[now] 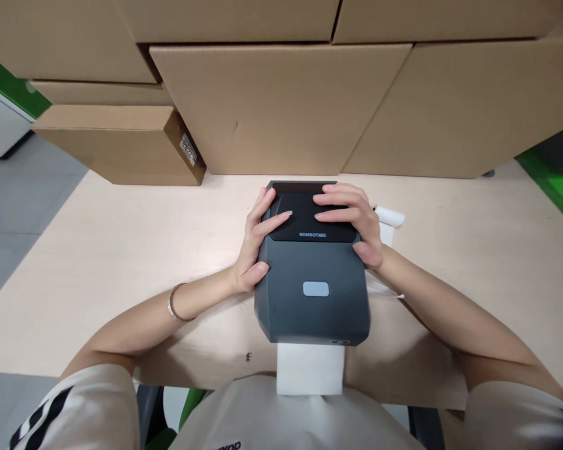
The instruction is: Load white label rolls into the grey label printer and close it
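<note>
A dark grey label printer (pixel 313 269) marked NIIMBOT stands on the table in front of me, its black glossy lid panel at the far end and a pale oblong button in the middle. My left hand (pixel 257 242) grips its left side, thumb low, fingers spread over the lid's edge. On the other side, my right hand (pixel 351 215) holds the right edge with its fingers stretched across the lid. Out of the near side comes a white paper strip (pixel 310 370), reaching my shirt. White paper pieces (pixel 388 219) lie partly hidden behind my right hand.
Large cardboard boxes (pixel 272 106) form a wall along the back of the pale wooden table (pixel 145 231). A flatter cardboard box (pixel 112 144) with a label sits at the back left. Green surfaces (pixel 556 172) show at the right edge.
</note>
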A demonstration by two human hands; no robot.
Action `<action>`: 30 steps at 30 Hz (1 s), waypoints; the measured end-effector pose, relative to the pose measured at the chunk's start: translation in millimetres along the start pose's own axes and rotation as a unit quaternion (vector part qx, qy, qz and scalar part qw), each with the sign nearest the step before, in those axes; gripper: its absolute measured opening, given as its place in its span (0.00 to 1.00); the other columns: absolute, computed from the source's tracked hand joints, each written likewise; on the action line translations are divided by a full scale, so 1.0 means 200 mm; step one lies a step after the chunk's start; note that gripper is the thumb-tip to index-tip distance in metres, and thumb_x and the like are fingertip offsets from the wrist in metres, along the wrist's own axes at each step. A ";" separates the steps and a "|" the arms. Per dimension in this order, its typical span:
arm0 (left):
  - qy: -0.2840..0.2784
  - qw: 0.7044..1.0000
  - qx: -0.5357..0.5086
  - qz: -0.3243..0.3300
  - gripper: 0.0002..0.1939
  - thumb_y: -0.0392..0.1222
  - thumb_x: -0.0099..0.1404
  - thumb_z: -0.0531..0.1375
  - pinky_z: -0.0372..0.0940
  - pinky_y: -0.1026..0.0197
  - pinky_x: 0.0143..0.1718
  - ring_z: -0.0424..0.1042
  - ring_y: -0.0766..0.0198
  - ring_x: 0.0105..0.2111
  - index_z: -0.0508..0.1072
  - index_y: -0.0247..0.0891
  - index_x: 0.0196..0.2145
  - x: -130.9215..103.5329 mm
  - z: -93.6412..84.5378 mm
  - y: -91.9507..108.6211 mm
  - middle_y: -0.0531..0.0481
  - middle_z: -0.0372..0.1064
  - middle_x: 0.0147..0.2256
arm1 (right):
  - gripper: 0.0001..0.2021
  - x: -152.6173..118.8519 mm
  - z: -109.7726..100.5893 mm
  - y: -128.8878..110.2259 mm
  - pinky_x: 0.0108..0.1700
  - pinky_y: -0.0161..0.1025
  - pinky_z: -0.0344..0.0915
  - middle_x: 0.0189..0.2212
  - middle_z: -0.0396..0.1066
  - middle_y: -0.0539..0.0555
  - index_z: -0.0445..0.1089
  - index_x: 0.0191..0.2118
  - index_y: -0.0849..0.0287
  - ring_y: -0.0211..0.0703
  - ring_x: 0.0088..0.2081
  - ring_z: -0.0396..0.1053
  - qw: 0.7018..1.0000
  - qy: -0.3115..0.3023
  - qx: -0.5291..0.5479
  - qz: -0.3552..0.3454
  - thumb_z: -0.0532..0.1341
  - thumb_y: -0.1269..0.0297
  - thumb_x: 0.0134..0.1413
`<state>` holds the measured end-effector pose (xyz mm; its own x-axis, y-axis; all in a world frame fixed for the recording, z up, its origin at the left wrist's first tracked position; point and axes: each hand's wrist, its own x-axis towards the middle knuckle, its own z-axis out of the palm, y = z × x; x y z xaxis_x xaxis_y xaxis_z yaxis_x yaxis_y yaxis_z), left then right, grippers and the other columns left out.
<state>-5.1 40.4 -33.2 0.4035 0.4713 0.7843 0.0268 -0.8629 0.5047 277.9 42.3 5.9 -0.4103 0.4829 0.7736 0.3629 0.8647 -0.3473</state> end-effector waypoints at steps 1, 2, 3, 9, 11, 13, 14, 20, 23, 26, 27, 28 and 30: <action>0.000 1.000 -0.006 -0.001 0.41 0.75 0.80 0.45 0.39 0.18 0.86 0.43 0.31 0.87 0.59 0.61 0.82 0.00 0.00 0.00 0.55 0.44 0.87 | 0.33 0.00 0.00 0.00 0.71 0.72 0.66 0.62 0.83 0.56 0.81 0.59 0.43 0.68 0.66 0.76 1.000 -0.008 -0.005 0.016 0.43 0.36 0.75; 0.000 1.000 -0.010 -0.003 0.41 0.75 0.80 0.45 0.39 0.18 0.86 0.43 0.30 0.87 0.59 0.60 0.82 0.00 0.00 0.00 0.55 0.44 0.87 | 0.34 0.00 -0.01 -0.01 0.72 0.72 0.66 0.61 0.83 0.56 0.82 0.58 0.43 0.69 0.66 0.76 0.999 -0.017 -0.010 0.031 0.42 0.35 0.74; 0.000 1.000 -0.014 -0.005 0.40 0.74 0.80 0.45 0.39 0.18 0.86 0.42 0.30 0.87 0.59 0.60 0.82 0.00 0.00 0.00 0.55 0.44 0.87 | 0.35 0.00 -0.01 -0.01 0.72 0.73 0.65 0.61 0.83 0.57 0.82 0.57 0.43 0.69 0.66 0.76 0.999 -0.024 -0.014 0.042 0.42 0.35 0.74; 0.005 1.000 0.017 -0.026 0.42 0.78 0.80 0.42 0.41 0.19 0.85 0.45 0.30 0.87 0.62 0.56 0.79 -0.02 0.01 0.00 0.52 0.45 0.87 | 0.31 -0.01 -0.02 -0.01 0.73 0.71 0.65 0.65 0.81 0.54 0.80 0.61 0.42 0.67 0.69 0.74 0.999 -0.021 -0.003 0.031 0.44 0.40 0.77; 0.002 0.999 0.023 -0.033 0.43 0.79 0.80 0.42 0.42 0.21 0.85 0.45 0.29 0.86 0.63 0.53 0.78 -0.02 0.00 0.01 0.50 0.46 0.86 | 0.29 -0.01 -0.02 -0.02 0.73 0.71 0.65 0.66 0.80 0.54 0.80 0.63 0.42 0.66 0.69 0.74 0.999 -0.017 0.006 0.029 0.45 0.41 0.78; -0.001 0.999 0.016 -0.037 0.42 0.78 0.80 0.44 0.43 0.21 0.86 0.46 0.29 0.86 0.63 0.53 0.79 -0.01 -0.01 0.02 0.51 0.47 0.86 | 0.28 0.01 -0.02 -0.02 0.74 0.71 0.65 0.67 0.80 0.53 0.79 0.64 0.42 0.66 0.69 0.74 0.999 -0.010 0.025 0.022 0.47 0.42 0.79; -0.001 0.999 0.011 -0.039 0.42 0.77 0.80 0.45 0.44 0.21 0.86 0.47 0.29 0.86 0.63 0.53 0.79 0.00 -0.02 0.02 0.51 0.47 0.86 | 0.27 0.02 -0.02 -0.02 0.74 0.70 0.65 0.67 0.80 0.53 0.79 0.64 0.42 0.66 0.70 0.74 0.999 -0.007 0.038 0.020 0.48 0.43 0.79; 0.001 0.997 -0.023 -0.075 0.41 0.77 0.80 0.47 0.44 0.19 0.86 0.47 0.30 0.86 0.63 0.58 0.80 0.06 -0.05 0.04 0.54 0.49 0.86 | 0.23 0.08 -0.05 -0.05 0.76 0.67 0.64 0.68 0.80 0.50 0.81 0.63 0.42 0.63 0.72 0.72 0.993 -0.001 0.106 0.059 0.52 0.46 0.80; 0.037 0.988 -0.074 -0.130 0.40 0.76 0.82 0.46 0.45 0.28 0.88 0.46 0.37 0.87 0.59 0.61 0.82 0.07 -0.03 0.05 0.58 0.50 0.85 | 0.25 0.12 -0.07 -0.06 0.78 0.67 0.62 0.66 0.81 0.52 0.83 0.58 0.44 0.64 0.72 0.72 0.986 0.007 0.119 0.119 0.52 0.42 0.79; 0.093 0.973 -0.122 -0.171 0.38 0.75 0.83 0.44 0.48 0.31 0.88 0.47 0.40 0.87 0.57 0.64 0.82 0.08 0.00 0.06 0.58 0.52 0.84 | 0.25 0.17 -0.07 -0.07 0.78 0.64 0.62 0.64 0.83 0.53 0.85 0.54 0.45 0.63 0.71 0.74 0.972 0.029 0.150 0.181 0.53 0.40 0.78; 0.111 0.969 -0.132 -0.177 0.38 0.76 0.83 0.44 0.49 0.31 0.88 0.48 0.40 0.87 0.59 0.64 0.81 0.09 0.01 0.06 0.57 0.54 0.84 | 0.25 0.18 -0.07 -0.07 0.78 0.63 0.62 0.64 0.83 0.53 0.85 0.54 0.45 0.62 0.71 0.74 0.966 0.035 0.164 0.195 0.53 0.40 0.78; 0.128 0.965 -0.138 -0.180 0.38 0.77 0.82 0.45 0.51 0.31 0.87 0.51 0.40 0.86 0.60 0.63 0.80 0.09 0.01 0.07 0.56 0.56 0.83 | 0.25 0.20 -0.07 -0.07 0.78 0.62 0.62 0.64 0.82 0.53 0.85 0.54 0.45 0.62 0.71 0.74 0.962 0.038 0.176 0.207 0.54 0.40 0.77; 0.156 0.961 -0.142 -0.181 0.39 0.79 0.80 0.49 0.53 0.32 0.86 0.55 0.39 0.85 0.63 0.61 0.78 0.11 0.02 0.06 0.52 0.60 0.81 | 0.25 0.22 -0.08 -0.06 0.79 0.61 0.61 0.65 0.82 0.53 0.85 0.53 0.46 0.61 0.72 0.73 0.956 0.043 0.181 0.227 0.54 0.39 0.77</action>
<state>7.5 38.8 -11.8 0.1191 0.8014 0.5862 -0.1542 -0.5683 0.8083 268.3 50.4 52.0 -0.2039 0.8199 0.5350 0.1677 0.5677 -0.8060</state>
